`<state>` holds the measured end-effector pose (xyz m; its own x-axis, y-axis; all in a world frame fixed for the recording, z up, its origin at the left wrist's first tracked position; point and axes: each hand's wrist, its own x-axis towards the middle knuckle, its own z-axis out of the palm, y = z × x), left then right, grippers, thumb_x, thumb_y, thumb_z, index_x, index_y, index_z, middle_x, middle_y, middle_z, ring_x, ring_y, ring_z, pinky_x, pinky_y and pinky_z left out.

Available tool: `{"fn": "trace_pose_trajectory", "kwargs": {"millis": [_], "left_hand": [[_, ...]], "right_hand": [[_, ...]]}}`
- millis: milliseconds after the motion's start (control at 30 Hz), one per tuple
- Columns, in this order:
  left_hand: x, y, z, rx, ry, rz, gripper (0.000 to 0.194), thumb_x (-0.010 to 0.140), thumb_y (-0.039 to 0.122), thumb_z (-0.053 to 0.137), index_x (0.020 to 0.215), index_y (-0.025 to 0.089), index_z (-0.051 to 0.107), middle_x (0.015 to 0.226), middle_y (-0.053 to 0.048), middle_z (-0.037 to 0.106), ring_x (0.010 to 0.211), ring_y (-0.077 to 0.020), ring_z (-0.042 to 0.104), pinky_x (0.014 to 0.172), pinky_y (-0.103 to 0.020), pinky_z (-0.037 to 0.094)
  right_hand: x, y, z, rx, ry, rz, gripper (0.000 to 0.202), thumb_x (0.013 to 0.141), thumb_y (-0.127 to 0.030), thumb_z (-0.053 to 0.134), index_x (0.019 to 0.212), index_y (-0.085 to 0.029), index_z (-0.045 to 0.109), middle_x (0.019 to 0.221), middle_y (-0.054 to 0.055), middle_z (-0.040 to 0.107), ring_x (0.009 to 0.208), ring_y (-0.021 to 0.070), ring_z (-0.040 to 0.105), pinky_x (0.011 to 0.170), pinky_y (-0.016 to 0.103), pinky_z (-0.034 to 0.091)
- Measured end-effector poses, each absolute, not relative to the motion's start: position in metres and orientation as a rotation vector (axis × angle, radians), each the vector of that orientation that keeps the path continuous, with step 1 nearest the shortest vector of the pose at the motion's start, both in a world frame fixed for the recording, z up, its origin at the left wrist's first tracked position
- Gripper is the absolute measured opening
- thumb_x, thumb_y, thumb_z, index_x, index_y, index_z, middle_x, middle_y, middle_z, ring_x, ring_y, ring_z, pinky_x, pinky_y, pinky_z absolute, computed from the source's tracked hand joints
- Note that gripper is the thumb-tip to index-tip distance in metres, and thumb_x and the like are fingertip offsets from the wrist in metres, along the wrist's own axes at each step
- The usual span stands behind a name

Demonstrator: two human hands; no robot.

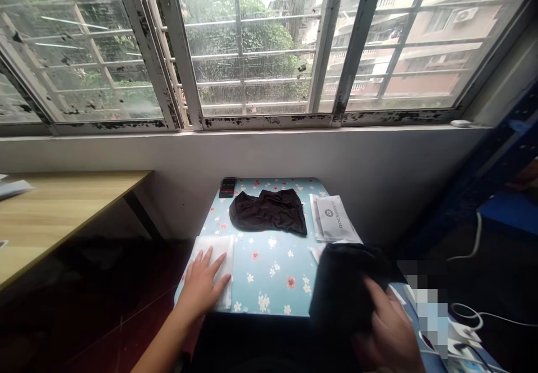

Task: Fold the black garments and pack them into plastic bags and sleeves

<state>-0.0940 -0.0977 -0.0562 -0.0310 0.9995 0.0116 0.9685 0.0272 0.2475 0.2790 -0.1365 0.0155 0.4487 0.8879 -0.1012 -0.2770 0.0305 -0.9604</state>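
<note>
My left hand lies with spread fingers on a stack of white translucent bags at the table's left edge. At the lower right, my right hand is closed on a dark cloth, held over the table's right front corner and blurred by motion. Another black cloth item lies spread out, somewhat wrinkled, toward the back of the table. On the right side rests a printed grey-white package, with a white corner showing beside the held cloth.
The small table has a blue floral top. A small dark stack sits at its back left corner. A wooden desk stands left; cables and a blue frame are right. Windows are ahead.
</note>
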Motion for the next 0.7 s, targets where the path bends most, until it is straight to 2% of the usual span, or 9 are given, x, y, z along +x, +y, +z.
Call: {"fn": "trace_pose_trajectory", "kwargs": {"millis": [67,167,333,433,533,600,633,700], "left_hand": [[-0.097,-0.091,-0.063,2.039,2.132,0.237,0.062,0.093,0.058,0.056,0.151,0.036,0.052,0.169,-0.009,0.028,0.155,-0.0442,0.019,0.12,-0.063,0.022],[-0.099,-0.087,-0.072,2.048,2.136,0.261,0.063,0.095,0.06,0.052,0.153,0.036,0.048,0.17,-0.01,0.025,0.156,-0.044,0.015,0.121,-0.063,0.018],[-0.103,-0.086,-0.076,2.055,2.108,0.369,0.065,0.093,0.057,0.056,0.152,0.03,0.052,0.168,-0.012,0.029,0.155,-0.0432,0.018,0.122,-0.064,0.016],[-0.096,-0.09,-0.063,1.989,2.004,0.685,0.066,0.092,0.057,0.057,0.148,0.023,0.055,0.164,-0.014,0.037,0.154,-0.0416,0.023,0.123,-0.062,0.018],[-0.069,-0.105,-0.04,1.755,1.608,1.052,0.059,0.098,0.06,0.05,0.146,0.026,0.057,0.156,-0.012,0.049,0.147,-0.0365,0.037,0.123,-0.056,0.025],[-0.042,-0.117,-0.024,1.446,1.18,1.116,0.059,0.102,0.064,0.04,0.147,0.028,0.055,0.147,-0.012,0.057,0.134,-0.0344,0.053,0.117,-0.055,0.036],[-0.027,-0.123,-0.017,1.281,0.943,1.095,0.066,0.101,0.068,0.034,0.149,0.027,0.053,0.143,-0.014,0.059,0.125,-0.0354,0.06,0.111,-0.056,0.042],[-0.001,-0.132,-0.007,0.998,0.632,1.048,0.073,0.099,0.073,0.031,0.151,0.025,0.05,0.14,-0.015,0.062,0.12,-0.0376,0.062,0.104,-0.057,0.046]], "right_hand": [[0.278,-0.135,0.014,-1.179,-0.537,1.039,0.041,0.08,-0.049,0.076,0.117,-0.032,0.07,0.108,-0.001,0.079,0.1,0.0251,0.075,0.082,0.031,0.065],[0.28,-0.132,0.014,-1.123,-0.472,1.083,0.051,0.078,-0.048,0.08,0.125,-0.031,0.068,0.112,-0.001,0.078,0.1,0.0255,0.076,0.08,0.032,0.065],[0.279,-0.126,0.022,-1.13,-0.465,1.011,0.055,0.078,-0.048,0.08,0.128,-0.03,0.069,0.113,-0.001,0.079,0.104,0.0249,0.075,0.084,0.03,0.064],[0.271,-0.123,0.035,-1.111,-0.495,0.988,0.052,0.078,-0.051,0.08,0.124,-0.029,0.071,0.115,0.001,0.078,0.111,0.0259,0.072,0.089,0.031,0.062],[0.257,-0.12,0.051,-1.066,-0.624,1.053,0.052,0.078,-0.053,0.081,0.123,-0.029,0.071,0.117,0.003,0.077,0.114,0.0286,0.071,0.093,0.037,0.061],[0.245,-0.119,0.059,-1.039,-0.723,1.16,0.05,0.077,-0.052,0.082,0.12,-0.029,0.072,0.115,0.005,0.078,0.113,0.0303,0.071,0.092,0.04,0.061],[0.239,-0.119,0.061,-1.023,-0.772,1.226,0.048,0.078,-0.052,0.082,0.119,-0.029,0.073,0.113,0.005,0.078,0.111,0.0309,0.071,0.092,0.041,0.061],[0.229,-0.119,0.063,-0.983,-0.882,1.354,0.044,0.08,-0.053,0.081,0.115,-0.027,0.074,0.111,0.006,0.078,0.109,0.0314,0.072,0.09,0.042,0.06]]}}
